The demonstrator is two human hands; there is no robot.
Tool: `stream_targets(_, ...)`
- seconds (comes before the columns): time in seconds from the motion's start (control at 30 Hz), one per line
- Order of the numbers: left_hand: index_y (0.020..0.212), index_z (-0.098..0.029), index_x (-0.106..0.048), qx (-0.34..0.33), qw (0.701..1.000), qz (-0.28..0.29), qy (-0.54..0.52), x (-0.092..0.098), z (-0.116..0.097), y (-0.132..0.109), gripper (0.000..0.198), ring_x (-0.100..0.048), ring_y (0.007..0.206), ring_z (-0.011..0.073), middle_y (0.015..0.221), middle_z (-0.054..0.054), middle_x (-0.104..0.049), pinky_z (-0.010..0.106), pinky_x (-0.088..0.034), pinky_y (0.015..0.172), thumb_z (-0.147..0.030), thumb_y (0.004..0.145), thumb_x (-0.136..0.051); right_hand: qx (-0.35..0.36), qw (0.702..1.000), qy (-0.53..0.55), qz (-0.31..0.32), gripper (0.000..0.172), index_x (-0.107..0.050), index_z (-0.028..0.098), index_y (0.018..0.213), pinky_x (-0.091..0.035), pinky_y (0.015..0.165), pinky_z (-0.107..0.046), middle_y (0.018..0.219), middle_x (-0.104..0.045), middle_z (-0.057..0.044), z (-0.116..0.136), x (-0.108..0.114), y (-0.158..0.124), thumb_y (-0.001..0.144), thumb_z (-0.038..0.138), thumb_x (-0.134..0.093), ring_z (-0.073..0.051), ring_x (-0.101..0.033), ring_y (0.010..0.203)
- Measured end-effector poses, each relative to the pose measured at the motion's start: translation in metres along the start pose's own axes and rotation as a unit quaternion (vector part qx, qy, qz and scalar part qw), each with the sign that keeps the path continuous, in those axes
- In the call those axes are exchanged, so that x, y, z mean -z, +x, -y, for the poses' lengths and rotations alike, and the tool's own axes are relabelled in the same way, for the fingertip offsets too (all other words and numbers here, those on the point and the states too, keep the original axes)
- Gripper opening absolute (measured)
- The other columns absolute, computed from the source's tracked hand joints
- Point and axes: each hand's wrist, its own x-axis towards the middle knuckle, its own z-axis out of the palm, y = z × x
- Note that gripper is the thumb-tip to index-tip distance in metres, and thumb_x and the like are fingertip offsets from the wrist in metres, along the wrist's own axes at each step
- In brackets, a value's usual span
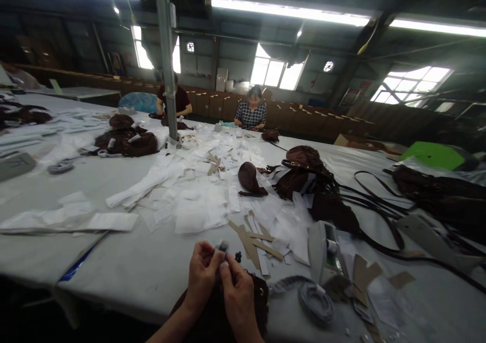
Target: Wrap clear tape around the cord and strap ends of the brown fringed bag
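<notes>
Both hands meet over a dark brown bag [261, 296] at the table's near edge. My left hand [203, 272] pinches a small greyish, partly see-through piece [222, 245] between thumb and fingers. Close beside it, my right hand [240, 290] is closed with its fingertips near the same piece; what these fingers grip is hidden. A small dark knob-like bit [238, 257] shows just past the right fingers. My forearms and hands cover much of the bag, and a gold-coloured ring shows on its right side.
Brown card strips [250, 242] and white paper sheets [201, 209] litter the white table [140, 277]. At right are a grey device [324, 247], a coiled grey cable [315, 302] and brown bags [304, 163] with long straps. A metal post [167, 59] rises beyond; two people work across the table.
</notes>
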Motion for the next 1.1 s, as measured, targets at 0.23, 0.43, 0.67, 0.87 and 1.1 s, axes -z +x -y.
stream_targets(0.23, 0.088, -0.020, -0.045, -0.015, 0.999, 0.017, 0.038, 0.003, 0.003, -0.005, 0.032, -0.052, 0.054, 0.0080, 0.070, -0.004, -0.056, 0.018, -0.043, 0.050, -0.037, 0.078, -0.070, -0.107, 0.975, 0.193, 0.015, 0.051, -0.063, 0.014, 0.113, -0.032, 0.046, -0.019, 0.056, -0.050, 0.005, -0.017, -0.006, -0.001, 0.077, 0.050, -0.066, -0.006, -0.038, 0.047)
stream_targets(0.43, 0.092, -0.020, -0.048, -0.026, 0.996, 0.033, 0.075, 0.007, 0.005, -0.009, 0.032, -0.055, 0.056, 0.0102, 0.072, -0.002, -0.060, 0.020, -0.045, 0.052, -0.039, 0.078, -0.069, -0.117, 0.968, 0.218, 0.050, 0.050, -0.062, 0.013, 0.114, -0.028, 0.044, -0.019, 0.055, -0.048, 0.006, -0.015, -0.002, 0.002, 0.078, 0.048, -0.066, -0.005, -0.034, 0.046)
stream_targets(0.67, 0.095, -0.020, -0.047, 0.012, 0.995, 0.070, 0.064, 0.005, -0.006, -0.003, 0.034, -0.060, 0.061, 0.0123, 0.084, 0.003, -0.066, 0.020, -0.047, 0.054, -0.039, 0.078, -0.070, -0.104, 0.972, 0.201, 0.065, 0.051, -0.063, 0.014, 0.112, -0.027, 0.043, -0.019, 0.053, -0.047, 0.006, -0.011, 0.007, 0.008, 0.076, 0.049, -0.068, -0.006, -0.035, 0.046)
stream_targets(0.87, 0.087, -0.019, -0.051, 0.066, 0.991, 0.114, 0.040, 0.004, -0.012, 0.002, 0.033, -0.060, 0.055, 0.0115, 0.088, 0.004, -0.068, 0.019, -0.044, 0.047, -0.042, 0.074, -0.072, -0.104, 0.974, 0.182, 0.091, 0.052, -0.059, 0.014, 0.118, -0.029, 0.042, -0.018, 0.053, -0.048, 0.006, -0.009, 0.010, 0.008, 0.078, 0.048, -0.065, -0.006, -0.037, 0.045)
stream_targets(1.1, 0.086, -0.019, -0.058, 0.033, 0.977, 0.182, 0.104, 0.005, -0.024, -0.002, 0.023, -0.059, 0.060, 0.0127, 0.082, 0.003, -0.067, 0.020, -0.044, 0.053, -0.036, 0.077, -0.071, -0.124, 0.961, 0.191, 0.154, 0.057, -0.055, 0.011, 0.117, -0.029, 0.033, -0.016, 0.046, -0.056, 0.005, -0.008, 0.017, 0.005, 0.074, 0.046, -0.067, -0.006, -0.040, 0.031)
